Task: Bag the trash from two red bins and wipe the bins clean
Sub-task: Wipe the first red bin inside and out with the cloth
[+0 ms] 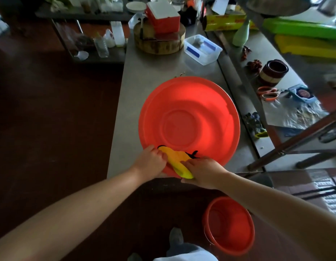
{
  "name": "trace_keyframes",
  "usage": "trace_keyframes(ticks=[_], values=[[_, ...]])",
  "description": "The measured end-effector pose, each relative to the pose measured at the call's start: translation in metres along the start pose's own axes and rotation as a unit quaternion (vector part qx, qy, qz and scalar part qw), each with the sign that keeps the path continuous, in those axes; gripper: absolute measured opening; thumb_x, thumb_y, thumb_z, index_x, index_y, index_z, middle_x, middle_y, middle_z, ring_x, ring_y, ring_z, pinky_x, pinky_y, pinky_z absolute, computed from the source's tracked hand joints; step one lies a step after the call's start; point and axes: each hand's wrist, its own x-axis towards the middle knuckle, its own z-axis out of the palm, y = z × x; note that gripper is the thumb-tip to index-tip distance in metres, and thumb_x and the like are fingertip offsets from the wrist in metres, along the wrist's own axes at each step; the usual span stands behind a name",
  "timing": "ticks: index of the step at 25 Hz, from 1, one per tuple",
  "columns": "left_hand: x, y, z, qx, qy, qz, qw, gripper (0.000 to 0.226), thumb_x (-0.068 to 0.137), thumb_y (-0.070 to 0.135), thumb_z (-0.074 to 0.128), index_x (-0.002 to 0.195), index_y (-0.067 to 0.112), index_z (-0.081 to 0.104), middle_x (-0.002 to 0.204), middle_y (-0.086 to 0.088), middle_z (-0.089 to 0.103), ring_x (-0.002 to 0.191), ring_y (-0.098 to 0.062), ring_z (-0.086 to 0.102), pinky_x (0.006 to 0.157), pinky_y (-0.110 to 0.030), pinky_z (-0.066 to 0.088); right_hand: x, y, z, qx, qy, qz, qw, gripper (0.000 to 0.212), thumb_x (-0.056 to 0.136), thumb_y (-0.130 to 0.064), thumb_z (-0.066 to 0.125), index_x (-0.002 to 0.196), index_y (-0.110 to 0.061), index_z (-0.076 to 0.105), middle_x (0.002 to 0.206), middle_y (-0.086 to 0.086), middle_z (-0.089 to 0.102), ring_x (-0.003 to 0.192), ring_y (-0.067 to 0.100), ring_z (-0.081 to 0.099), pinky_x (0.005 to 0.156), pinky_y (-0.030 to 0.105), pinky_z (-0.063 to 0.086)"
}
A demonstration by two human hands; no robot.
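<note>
- Head view, the only one here: the big red bin [189, 119] sits on the near end of a steel table [137, 81], with its mouth facing up at the camera, so you look right down at the rings in its bottom.
- A yellow cloth [177, 160] with some black on it is draped over the bin's near rim, right between the two hands.
- The left hand [151, 161] has its fingers curled over the near rim and grips it, knuckles touching the cloth's left end.
- The right hand [204, 171] is on the cloth's other end. Its fingers are bent over the top and the hand pinches the fabric, with a yellow-green bit poking out underneath.
- The second red bin [229, 225] is smaller and stands upright on the dark floor, below the right forearm and well apart from the table bin. I can't tell if anything's inside; it's dim down there.
- Further back on the table is a clear plastic tub [202, 48] with blue tape on the lid, just beside a round wooden chopping block [159, 40] that has a red-and-white box [163, 16] sitting on it.
- The next table over, to the right, is cluttered. On it are a pale green bottle [240, 34], orange-handled scissors [267, 93] and a brown-and-cream pot [274, 72].
</note>
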Motion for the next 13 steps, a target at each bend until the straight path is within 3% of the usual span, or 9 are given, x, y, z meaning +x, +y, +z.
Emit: trace_keyframes(ticks=[4, 6, 7, 9, 11, 13], values=[[-0.009, -0.005, 0.005, 0.01, -0.022, 0.017, 1.0, 0.029, 0.098, 0.028, 0.043, 0.105, 0.018, 0.07, 0.108, -0.006, 0.073, 0.098, -0.027, 0.068, 0.1, -0.041, 0.04, 0.007, 0.018, -0.012, 0.027, -0.105, 0.047, 0.993, 0.111, 0.067, -0.1, -0.002, 0.132, -0.03, 0.055, 0.128, 0.003, 0.061, 0.122, 0.029, 0.055, 0.101, 0.046, 0.042], [-0.01, 0.001, 0.004, 0.022, -0.015, 0.034, 0.999, 0.033, 0.1, 0.035, 0.044, 0.1, 0.018, 0.072, 0.106, -0.007, 0.074, 0.098, -0.027, 0.068, 0.101, -0.043, 0.042, 0.02, 0.018, -0.011, 0.113, -0.149, 0.097, 0.978, 0.114, 0.062, -0.101, -0.007, 0.115, -0.027, 0.062, 0.124, 0.005, 0.061, 0.118, 0.031, 0.056, 0.096, 0.046, 0.044], [-0.01, 0.002, 0.004, 0.033, -0.001, 0.051, 0.998, 0.041, 0.098, 0.048, 0.047, 0.094, 0.018, 0.073, 0.101, -0.006, 0.075, 0.094, -0.026, 0.069, 0.098, -0.042, 0.045, 0.027, 0.016, -0.006, 0.155, -0.157, 0.125, 0.967, 0.11, 0.065, -0.1, -0.004, 0.116, -0.027, 0.06, 0.13, 0.006, 0.058, 0.123, 0.033, 0.053, 0.098, 0.047, 0.042], [-0.01, 0.005, 0.003, 0.047, 0.017, 0.075, 0.996, 0.067, 0.086, 0.077, 0.045, 0.084, 0.017, 0.076, 0.091, -0.005, 0.076, 0.09, -0.026, 0.071, 0.093, -0.04, 0.051, 0.042, 0.014, 0.011, 0.177, -0.166, 0.159, 0.957, 0.098, 0.071, -0.095, 0.008, 0.136, -0.031, 0.047, 0.151, 0.008, 0.042, 0.14, 0.037, 0.037, 0.109, 0.052, 0.031], [-0.009, 0.007, 0.008, 0.037, 0.018, 0.107, 0.993, 0.078, 0.081, 0.084, 0.041, 0.086, 0.016, 0.078, 0.094, -0.008, 0.077, 0.097, -0.028, 0.071, 0.094, -0.039, 0.052, 0.063, 0.006, 0.03, 0.166, -0.19, 0.148, 0.956, 0.082, 0.084, -0.083, 0.017, 0.153, -0.038, 0.023, 0.166, 0.003, 0.019, 0.15, 0.041, 0.018, 0.118, 0.058, 0.017], [-0.011, 0.007, 0.014, 0.045, 0.027, 0.11, 0.993, 0.081, 0.081, 0.085, 0.04, 0.091, 0.014, 0.078, 0.096, -0.009, 0.076, 0.094, -0.027, 0.071, 0.092, -0.038, 0.054, 0.083, -0.009, 0.048, 0.173, -0.198, 0.119, 0.957, 0.069, 0.097, -0.07, 0.02, 0.159, -0.041, 0.008, 0.169, -0.005, 0.006, 0.152, 0.043, 0.009, 0.12, 0.061, 0.01]])
